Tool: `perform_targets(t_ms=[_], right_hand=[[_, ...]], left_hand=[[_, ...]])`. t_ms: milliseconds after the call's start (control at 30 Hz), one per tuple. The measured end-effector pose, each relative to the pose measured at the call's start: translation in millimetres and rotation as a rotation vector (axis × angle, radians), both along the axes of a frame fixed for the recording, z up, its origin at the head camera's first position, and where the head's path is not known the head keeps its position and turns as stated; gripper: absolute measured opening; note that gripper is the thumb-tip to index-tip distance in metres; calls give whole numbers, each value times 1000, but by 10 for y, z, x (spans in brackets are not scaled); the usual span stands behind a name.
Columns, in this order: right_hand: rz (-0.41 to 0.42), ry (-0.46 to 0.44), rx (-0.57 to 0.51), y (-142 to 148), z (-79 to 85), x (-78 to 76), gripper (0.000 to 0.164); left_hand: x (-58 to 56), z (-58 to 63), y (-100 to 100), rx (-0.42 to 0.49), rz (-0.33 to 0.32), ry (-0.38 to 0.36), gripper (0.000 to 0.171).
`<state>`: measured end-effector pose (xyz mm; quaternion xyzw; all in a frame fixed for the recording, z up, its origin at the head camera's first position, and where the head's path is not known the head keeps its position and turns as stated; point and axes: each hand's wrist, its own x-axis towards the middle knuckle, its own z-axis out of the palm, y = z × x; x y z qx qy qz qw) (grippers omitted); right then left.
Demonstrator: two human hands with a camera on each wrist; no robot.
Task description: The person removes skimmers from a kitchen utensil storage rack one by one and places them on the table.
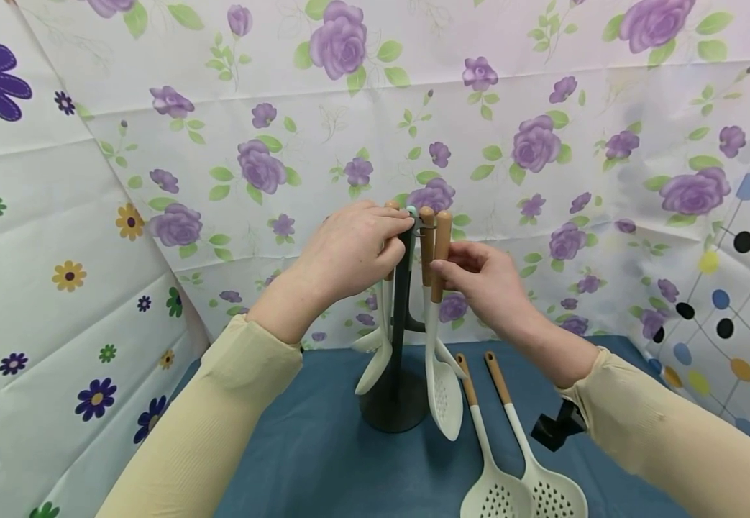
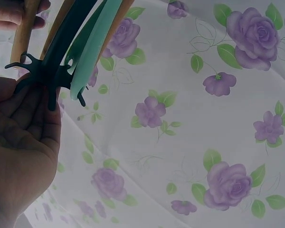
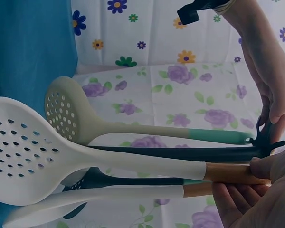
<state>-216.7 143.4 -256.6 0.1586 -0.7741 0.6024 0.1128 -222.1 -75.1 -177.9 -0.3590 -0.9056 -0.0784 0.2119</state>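
A dark utensil stand (image 1: 399, 316) with a round base and a ring of hooks (image 2: 42, 71) stands on the blue cloth. My left hand (image 1: 362, 244) holds its top, fingers over the hooks. Between the thumb and fingers of my right hand (image 1: 487, 277) is the wooden handle (image 3: 232, 173) of a white skimmer (image 3: 23, 147), upright beside the stand with its holed bowl hanging low. Behind it hangs another white utensil (image 3: 147, 194) with a wooden handle. A skimmer with a mint-green handle (image 3: 218, 136) hangs at the hooks, and a white ladle (image 1: 375, 370) hangs on the left side.
Two white utensils with holed heads and wooden handles, a nearer one (image 1: 494, 496) and one beside it (image 1: 552, 493), lie on the blue cloth (image 1: 310, 432) at the front right. Flowered sheets (image 1: 219, 108) rise behind and at the sides.
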Motion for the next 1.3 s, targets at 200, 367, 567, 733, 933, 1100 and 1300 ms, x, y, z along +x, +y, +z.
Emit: perform_targets(t_ms=[200,367,567,733,933,1100,1300], right_hand=[[3,-6,-3,35,8,29,45],[-4,3,22,86,11,63,47],[-14,13,48,164,26,113,48],[-35,14,75,216,51,149,49],[-54,-1,87,282,74,189,49],[-62,9,105,326,80,212,47],[-67,19,104,383,65,221,46]], left_hand=[[-3,4,5,-9,1,5,42],[1,2,6,-4,3,4,42],[0,2,19,-5,2,8,43],[2,2,18,-9,7,6,42],[-1,1,12,-8,0,0,42],[2,6,18,-17,12,1,42],[2,3,14,-18,7,2,42]])
